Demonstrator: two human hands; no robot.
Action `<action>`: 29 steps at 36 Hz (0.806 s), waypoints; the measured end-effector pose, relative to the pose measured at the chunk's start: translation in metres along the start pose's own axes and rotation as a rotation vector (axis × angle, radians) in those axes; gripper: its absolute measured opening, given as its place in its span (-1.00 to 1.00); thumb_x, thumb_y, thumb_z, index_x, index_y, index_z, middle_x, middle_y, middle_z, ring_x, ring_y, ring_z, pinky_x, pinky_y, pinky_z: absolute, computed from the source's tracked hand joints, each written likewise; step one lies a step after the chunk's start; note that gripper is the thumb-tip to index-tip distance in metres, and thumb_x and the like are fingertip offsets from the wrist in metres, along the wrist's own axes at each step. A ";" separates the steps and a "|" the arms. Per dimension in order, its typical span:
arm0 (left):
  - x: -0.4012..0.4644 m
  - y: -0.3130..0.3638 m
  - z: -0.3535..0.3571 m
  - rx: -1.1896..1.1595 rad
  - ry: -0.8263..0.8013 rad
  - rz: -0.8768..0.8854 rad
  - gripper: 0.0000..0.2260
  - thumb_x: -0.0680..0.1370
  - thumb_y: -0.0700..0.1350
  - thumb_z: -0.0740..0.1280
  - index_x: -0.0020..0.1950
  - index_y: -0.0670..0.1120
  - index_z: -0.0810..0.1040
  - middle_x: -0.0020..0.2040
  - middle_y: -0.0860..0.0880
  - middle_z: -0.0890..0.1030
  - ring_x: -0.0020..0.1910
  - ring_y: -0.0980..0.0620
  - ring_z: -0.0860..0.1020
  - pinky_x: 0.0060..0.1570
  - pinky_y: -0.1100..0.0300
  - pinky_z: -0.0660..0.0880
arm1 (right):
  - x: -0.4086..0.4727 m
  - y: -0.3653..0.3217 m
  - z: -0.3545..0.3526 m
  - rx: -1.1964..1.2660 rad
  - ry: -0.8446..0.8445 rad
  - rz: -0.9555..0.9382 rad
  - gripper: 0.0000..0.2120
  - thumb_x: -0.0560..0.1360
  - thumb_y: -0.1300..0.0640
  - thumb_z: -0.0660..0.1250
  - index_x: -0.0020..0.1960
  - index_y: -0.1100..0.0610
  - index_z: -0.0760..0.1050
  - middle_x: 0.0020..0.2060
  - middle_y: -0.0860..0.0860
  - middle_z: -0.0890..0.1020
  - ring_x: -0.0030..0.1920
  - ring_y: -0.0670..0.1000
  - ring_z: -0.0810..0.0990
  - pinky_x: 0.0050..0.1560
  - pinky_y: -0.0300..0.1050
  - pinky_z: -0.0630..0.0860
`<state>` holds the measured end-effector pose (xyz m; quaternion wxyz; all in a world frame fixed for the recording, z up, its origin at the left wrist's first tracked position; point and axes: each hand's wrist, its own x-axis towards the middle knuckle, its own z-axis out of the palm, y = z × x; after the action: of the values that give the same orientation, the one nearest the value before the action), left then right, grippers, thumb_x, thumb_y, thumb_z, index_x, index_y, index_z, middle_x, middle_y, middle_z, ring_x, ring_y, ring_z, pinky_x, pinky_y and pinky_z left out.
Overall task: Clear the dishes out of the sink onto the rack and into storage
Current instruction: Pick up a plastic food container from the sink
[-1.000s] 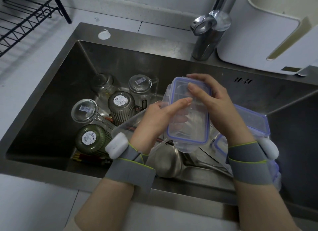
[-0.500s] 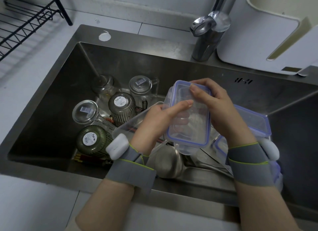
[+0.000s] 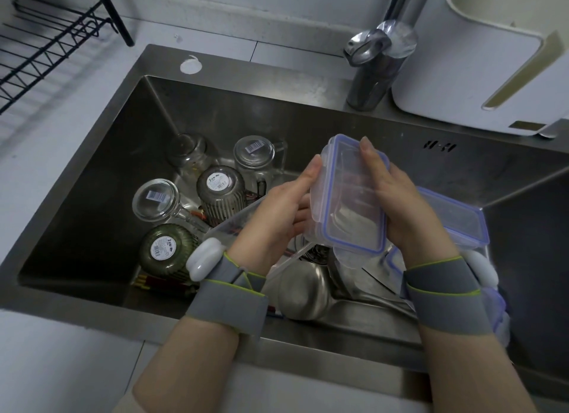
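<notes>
While both hands hold it up over the sink (image 3: 92, 197), the clear box (image 3: 351, 203) with the blue-edged lid sits near the middle of the head view, a bit toward 3 o'clock; the left hand (image 3: 277, 215) curls its grip round the box's left side, thumb up along the edge and fingers tucked under; the right hand (image 3: 400, 203) wraps the right side, with its fingers (image 3: 371, 157) lying flat on the lid; both wrists wear grey bands with white pods.

Down in the sink, toward 9 o'clock, five glasses stand upside down close together: a green ribbed glass (image 3: 166, 249), a grey ribbed glass (image 3: 220, 190), a clear glass with a sticker (image 3: 155, 198), a clear mug (image 3: 255, 154) and a small clear glass (image 3: 187, 149); a steel bowl (image 3: 303, 289) lies under the hands toward 6 o'clock; another clear box with a blue lid (image 3: 455, 221) rests just behind the right hand at 3 o'clock.

At 12 o'clock stands the shiny tap (image 3: 375, 61); a white bin (image 3: 480, 58) is at 1 o'clock; a black wire rack (image 3: 40, 43) sits on the worktop (image 3: 46, 366) at 10 o'clock.
</notes>
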<state>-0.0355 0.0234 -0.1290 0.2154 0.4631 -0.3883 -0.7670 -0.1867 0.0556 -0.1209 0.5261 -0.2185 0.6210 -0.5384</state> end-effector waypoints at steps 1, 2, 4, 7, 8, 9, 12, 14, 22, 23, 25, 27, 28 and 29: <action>0.000 0.000 0.000 -0.012 -0.003 0.004 -0.41 0.44 0.31 0.29 0.14 -0.19 0.63 0.00 -0.27 0.59 -0.08 -0.15 0.50 -0.20 0.21 0.50 | 0.000 0.000 0.000 -0.003 0.002 0.008 -0.63 0.52 -0.16 0.30 0.11 0.12 0.57 -0.15 0.02 0.72 -0.17 -0.03 0.72 -0.33 -0.24 0.58; -0.001 0.000 0.000 -0.018 -0.005 0.012 -0.36 0.40 0.32 0.31 0.15 -0.22 0.61 -0.03 -0.25 0.54 -0.09 -0.16 0.46 -0.22 0.20 0.47 | 0.000 0.000 0.000 -0.004 0.001 0.013 -0.61 0.52 -0.16 0.30 0.14 0.13 0.56 -0.14 0.03 0.73 -0.16 -0.02 0.72 -0.33 -0.23 0.59; -0.001 0.001 0.001 -0.031 0.000 0.037 -0.32 0.34 0.32 0.33 0.18 -0.22 0.57 -0.04 -0.18 0.42 -0.09 -0.15 0.35 -0.23 0.16 0.34 | 0.000 0.001 0.001 -0.002 -0.005 0.008 -0.60 0.52 -0.15 0.30 0.15 0.14 0.55 -0.18 0.01 0.73 -0.18 -0.03 0.72 -0.33 -0.23 0.59; -0.001 0.000 0.000 -0.026 0.015 0.058 -0.25 0.34 0.30 0.34 0.24 -0.31 0.53 -0.03 -0.17 0.40 -0.09 -0.14 0.33 -0.18 0.12 0.31 | 0.000 0.001 0.002 -0.007 -0.009 0.000 -0.62 0.53 -0.14 0.29 0.14 0.13 0.55 -0.22 -0.02 0.72 -0.19 -0.05 0.71 -0.32 -0.23 0.59; -0.001 0.000 0.000 -0.018 0.017 0.063 -0.25 0.35 0.31 0.34 0.23 -0.30 0.53 -0.04 -0.17 0.42 -0.10 -0.13 0.35 -0.17 0.13 0.33 | 0.000 0.001 0.002 -0.011 -0.007 0.000 -0.62 0.53 -0.15 0.29 0.14 0.13 0.55 -0.22 -0.03 0.72 -0.19 -0.05 0.71 -0.31 -0.23 0.59; -0.001 0.000 0.000 -0.008 0.018 0.067 -0.27 0.36 0.31 0.33 0.22 -0.29 0.54 -0.07 -0.17 0.45 -0.14 -0.13 0.39 -0.18 0.15 0.36 | 0.000 0.001 0.002 -0.012 -0.004 0.001 -0.62 0.52 -0.15 0.30 0.14 0.12 0.55 -0.22 -0.03 0.72 -0.19 -0.05 0.71 -0.31 -0.23 0.59; 0.001 -0.002 0.000 0.035 0.026 0.072 -0.34 0.47 0.29 0.28 0.19 -0.31 0.56 -0.23 -0.12 0.55 -0.28 -0.03 0.55 -0.23 0.23 0.50 | -0.001 0.001 0.002 0.016 0.016 0.015 -0.62 0.52 -0.14 0.30 0.14 0.13 0.55 -0.19 0.00 0.73 -0.17 -0.03 0.72 -0.30 -0.22 0.60; 0.002 -0.002 0.001 0.070 0.012 0.071 -0.41 0.52 0.28 0.24 0.23 -0.20 0.59 -0.10 -0.05 0.64 -0.13 -0.01 0.62 -0.06 0.17 0.53 | -0.001 0.001 0.004 0.041 0.037 0.027 -0.63 0.53 -0.13 0.31 0.12 0.15 0.56 -0.15 0.04 0.73 -0.14 0.01 0.72 -0.28 -0.18 0.62; 0.000 -0.002 0.006 0.109 -0.026 0.067 -0.47 0.42 0.21 0.39 0.25 -0.09 0.55 0.14 -0.04 0.66 0.08 0.07 0.64 0.11 0.18 0.58 | 0.003 -0.001 0.000 0.392 0.272 0.099 -0.53 0.57 -0.08 0.26 0.32 0.25 0.46 0.16 0.20 0.62 0.14 0.15 0.62 0.20 0.17 0.53; 0.000 -0.003 0.006 0.110 -0.029 0.075 -0.47 0.41 0.17 0.43 0.26 -0.12 0.54 0.14 -0.05 0.66 0.09 0.06 0.64 0.14 0.16 0.57 | 0.004 -0.001 -0.001 0.417 0.275 0.111 -0.52 0.58 -0.09 0.24 0.34 0.23 0.45 0.18 0.21 0.60 0.16 0.16 0.61 0.21 0.18 0.51; 0.000 -0.004 0.005 0.088 -0.024 0.096 -0.52 0.43 0.08 0.47 0.26 -0.13 0.54 0.11 -0.03 0.68 0.09 0.06 0.64 0.15 0.17 0.56 | 0.004 -0.001 -0.004 0.447 0.269 0.128 -0.52 0.58 -0.10 0.23 0.35 0.20 0.44 0.19 0.20 0.60 0.17 0.16 0.60 0.21 0.19 0.51; 0.001 -0.004 0.004 0.041 -0.012 0.116 -0.55 0.42 0.04 0.48 0.24 -0.13 0.55 0.05 0.00 0.70 0.05 0.09 0.66 0.08 0.24 0.58 | 0.005 0.000 -0.004 0.466 0.255 0.137 -0.52 0.59 -0.10 0.22 0.37 0.19 0.43 0.21 0.19 0.59 0.19 0.17 0.59 0.22 0.20 0.50; 0.001 -0.004 0.003 0.024 -0.005 0.130 -0.56 0.39 0.06 0.49 0.19 -0.10 0.57 0.01 0.02 0.71 0.03 0.11 0.66 0.03 0.28 0.59 | 0.006 0.000 -0.004 0.474 0.250 0.141 -0.52 0.59 -0.09 0.22 0.37 0.19 0.42 0.22 0.19 0.58 0.21 0.17 0.58 0.24 0.20 0.48; 0.002 -0.005 0.002 0.019 0.007 0.146 -0.58 0.33 0.09 0.49 0.12 -0.05 0.58 -0.04 0.05 0.72 0.00 0.13 0.67 0.00 0.29 0.59 | 0.007 0.000 -0.003 0.480 0.247 0.146 -0.52 0.59 -0.09 0.21 0.37 0.20 0.42 0.23 0.19 0.58 0.21 0.17 0.58 0.26 0.21 0.47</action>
<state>-0.0384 0.0259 -0.1332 0.2678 0.4381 -0.4275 -0.7440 -0.1919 0.0513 -0.1239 0.5205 0.0248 0.5491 -0.6534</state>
